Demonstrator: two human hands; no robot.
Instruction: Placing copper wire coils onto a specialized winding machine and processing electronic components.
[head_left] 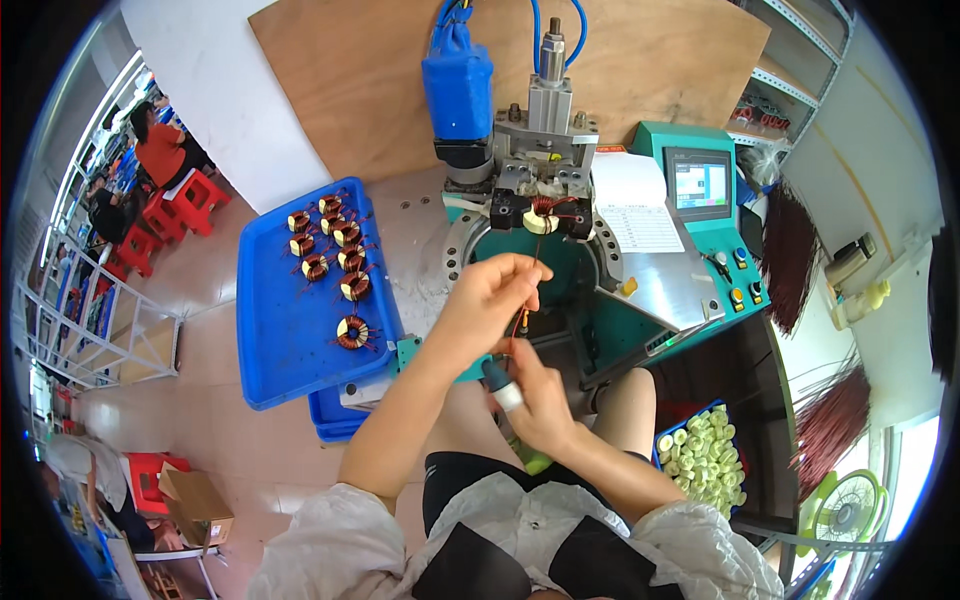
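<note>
In front of me a toroidal coil [541, 219], a pale ring core partly wound with reddish copper wire, sits between the black jaws [509, 211] of the winding machine [548, 105]. A length of copper wire [537, 250] hangs from it toward my hands. Just below the coil, my left hand [492, 298] is closed in a pinch around this wire. My right hand [537, 398], lower and nearer my lap, closes its fingers on the wire's lower part. A dark-and-white cover [502, 386] is on one of its digits. The wire's end is hidden.
On the left, a blue tray [262, 345] holds several wound coils [352, 332]. A green control panel [722, 245] with a screen and buttons stands right, beside paper sheets [640, 215]. Pale ring cores [705, 455] fill a bin at lower right. Wire bundles [835, 420] hang far right.
</note>
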